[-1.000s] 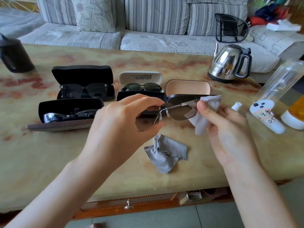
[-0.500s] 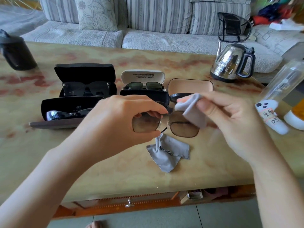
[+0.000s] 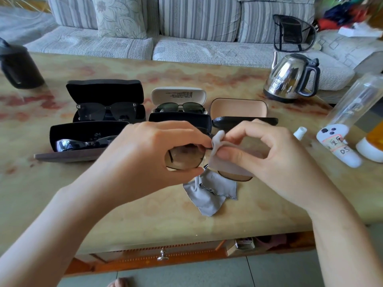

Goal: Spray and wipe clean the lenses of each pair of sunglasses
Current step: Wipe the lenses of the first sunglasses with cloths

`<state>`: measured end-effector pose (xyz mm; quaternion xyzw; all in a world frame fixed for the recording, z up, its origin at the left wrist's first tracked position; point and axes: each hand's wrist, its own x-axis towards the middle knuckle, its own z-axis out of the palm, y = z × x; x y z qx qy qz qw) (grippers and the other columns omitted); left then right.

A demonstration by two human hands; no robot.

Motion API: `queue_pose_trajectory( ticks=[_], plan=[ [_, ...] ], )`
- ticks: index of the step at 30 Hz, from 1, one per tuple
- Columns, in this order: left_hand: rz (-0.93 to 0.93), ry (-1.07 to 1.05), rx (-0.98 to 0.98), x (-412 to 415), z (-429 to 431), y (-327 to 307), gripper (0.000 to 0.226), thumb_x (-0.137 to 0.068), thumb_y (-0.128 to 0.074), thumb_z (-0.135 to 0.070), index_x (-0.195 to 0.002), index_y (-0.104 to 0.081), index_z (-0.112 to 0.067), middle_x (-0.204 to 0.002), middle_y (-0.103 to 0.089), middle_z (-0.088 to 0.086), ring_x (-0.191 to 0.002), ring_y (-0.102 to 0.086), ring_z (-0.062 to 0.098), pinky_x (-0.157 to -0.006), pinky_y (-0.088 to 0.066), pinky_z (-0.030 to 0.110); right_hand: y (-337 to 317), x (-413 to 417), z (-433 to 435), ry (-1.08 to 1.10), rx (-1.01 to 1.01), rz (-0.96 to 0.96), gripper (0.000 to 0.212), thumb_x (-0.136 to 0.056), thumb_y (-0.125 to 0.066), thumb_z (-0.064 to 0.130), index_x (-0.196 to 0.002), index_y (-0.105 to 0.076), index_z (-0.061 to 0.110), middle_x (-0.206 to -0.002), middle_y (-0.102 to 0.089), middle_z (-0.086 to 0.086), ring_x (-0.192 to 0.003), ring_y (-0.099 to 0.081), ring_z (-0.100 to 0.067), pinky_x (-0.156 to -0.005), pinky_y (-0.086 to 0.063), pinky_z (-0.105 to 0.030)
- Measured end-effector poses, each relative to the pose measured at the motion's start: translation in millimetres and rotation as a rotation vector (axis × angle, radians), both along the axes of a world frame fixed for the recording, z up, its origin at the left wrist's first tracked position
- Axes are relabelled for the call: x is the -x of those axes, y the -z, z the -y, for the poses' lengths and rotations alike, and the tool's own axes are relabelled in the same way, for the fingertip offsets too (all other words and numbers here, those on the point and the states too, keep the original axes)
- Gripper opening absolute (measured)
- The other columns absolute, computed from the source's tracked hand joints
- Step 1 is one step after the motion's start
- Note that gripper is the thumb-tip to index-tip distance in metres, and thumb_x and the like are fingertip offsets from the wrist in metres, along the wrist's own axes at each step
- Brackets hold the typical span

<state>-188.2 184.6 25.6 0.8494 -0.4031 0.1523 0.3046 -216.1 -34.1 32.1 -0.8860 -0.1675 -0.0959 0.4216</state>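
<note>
My left hand [image 3: 149, 156] grips a pair of brown-tinted sunglasses [image 3: 184, 157] by the left lens rim, above the table. My right hand [image 3: 267, 160] pinches a small grey cloth [image 3: 226, 164] over the right lens, which is mostly covered. A second grey cloth [image 3: 211, 193] lies crumpled on the table just below. Three more pairs rest in open cases: black ones [image 3: 105, 110], silver wraparounds [image 3: 83, 142] and green-lensed ones [image 3: 179, 107]. A small white spray bottle [image 3: 300, 133] lies to the right.
An empty tan-lined case [image 3: 238, 108] stands open behind my hands. A steel kettle [image 3: 292, 77] is at the back right, a dark jug [image 3: 19, 67] at the far left. Bottles [image 3: 339, 146] crowd the right edge. A sofa [image 3: 186, 44] runs behind the marble table [image 3: 145, 220].
The sunglasses have turned so the lenses face me and dropped lower. My right hand moved in and folded the cloth over the right lens.
</note>
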Motion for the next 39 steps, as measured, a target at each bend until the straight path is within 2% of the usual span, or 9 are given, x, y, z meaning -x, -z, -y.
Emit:
queue_pose_trajectory(
  ticks=[2, 8, 15, 21, 26, 29, 33, 36, 39],
  plan=[
    [0.002, 0.026, 0.005, 0, 1, 0, 0.028, -0.079, -0.065, -0.042, -0.106, -0.067, -0.034, -0.104, -0.064, -0.024, -0.085, -0.064, 0.003, -0.068, -0.055, 0.035, -2, 1, 1, -0.020, 0.028, -0.041, 0.026, -0.075, -0.063, 0.055, -0.083, -0.073, 0.032, -0.087, -0.062, 0.009, -0.093, -0.058, -0.008, -0.081, -0.042, -0.016],
    [-0.030, 0.040, 0.031, -1, 1, 0, 0.032, -0.078, -0.067, -0.042, -0.109, -0.063, -0.040, -0.106, -0.064, -0.023, -0.090, -0.065, 0.004, -0.071, -0.055, 0.035, 0, -5, 3, -0.080, 0.017, -0.091, 0.025, -0.082, -0.062, 0.053, -0.077, -0.072, 0.031, -0.082, -0.067, 0.000, -0.088, -0.062, -0.016, -0.105, -0.038, -0.037],
    [-0.112, -0.006, 0.046, 1, 3, -3, 0.069, -0.070, -0.073, -0.045, -0.133, -0.045, -0.043, -0.107, -0.065, -0.028, -0.100, -0.062, -0.009, -0.085, -0.051, 0.026, -6, -1, 11, -0.085, -0.072, -0.127, 0.021, -0.083, -0.061, 0.043, -0.075, -0.073, 0.028, -0.074, -0.071, 0.010, -0.089, -0.067, -0.008, -0.086, -0.045, -0.018],
    [-0.091, 0.053, 0.020, 5, 9, -1, 0.071, -0.072, -0.066, -0.048, -0.138, -0.042, -0.040, -0.112, -0.065, -0.023, -0.096, -0.063, -0.006, -0.080, -0.051, 0.026, -9, 1, 4, -0.144, -0.076, -0.134, 0.017, -0.087, -0.065, 0.038, -0.074, -0.072, 0.028, -0.071, -0.066, 0.017, -0.073, -0.059, 0.004, -0.070, -0.040, -0.009],
    [0.014, 0.044, -0.013, 4, 11, 0, 0.063, -0.075, -0.064, -0.048, -0.134, -0.054, -0.026, -0.112, -0.065, -0.020, -0.096, -0.062, 0.000, -0.078, -0.049, 0.023, -11, 1, -8, -0.090, 0.038, -0.088, 0.022, -0.084, -0.067, 0.041, -0.073, -0.071, 0.023, -0.069, -0.067, 0.002, -0.070, -0.062, -0.020, -0.071, -0.049, -0.038],
    [0.036, 0.048, 0.002, 3, 12, 0, 0.056, -0.076, -0.066, -0.043, -0.126, -0.062, -0.019, -0.109, -0.066, -0.015, -0.095, -0.061, 0.000, -0.079, -0.049, 0.022, -12, -1, -10, -0.079, 0.044, -0.045, 0.023, -0.086, -0.067, 0.039, -0.073, -0.073, 0.021, -0.068, -0.064, -0.006, -0.071, -0.060, -0.026, -0.072, -0.046, -0.044],
    [0.026, 0.049, 0.023, 3, 11, -1, 0.046, -0.076, -0.072, -0.036, -0.119, -0.065, -0.021, -0.105, -0.069, -0.011, -0.088, -0.064, 0.004, -0.074, -0.051, 0.026, -12, -2, -6, -0.074, 0.048, -0.028, 0.022, -0.087, -0.065, 0.039, -0.072, -0.073, 0.025, -0.070, -0.069, 0.004, -0.077, -0.064, -0.015, -0.088, -0.043, -0.032],
    [0.027, 0.026, 0.028, 4, 10, -3, 0.051, -0.075, -0.071, -0.040, -0.124, -0.059, -0.028, -0.106, -0.068, -0.015, -0.091, -0.064, 0.001, -0.075, -0.051, 0.024, -18, 3, -2, -0.064, -0.027, -0.068, 0.020, -0.082, -0.068, 0.043, -0.070, -0.074, 0.028, -0.076, -0.073, 0.008, -0.092, -0.066, -0.007, -0.083, -0.044, -0.010],
    [0.008, 0.008, 0.005, 5, 8, -4, 0.059, -0.075, -0.068, -0.046, -0.130, -0.052, -0.034, -0.107, -0.068, -0.019, -0.094, -0.064, -0.002, -0.077, -0.051, 0.025, -21, 6, 2, -0.038, -0.070, -0.121, 0.023, -0.072, -0.065, 0.043, -0.069, -0.076, 0.024, -0.077, -0.074, 0.009, -0.098, -0.063, -0.007, -0.076, -0.040, -0.003]
  ],
)
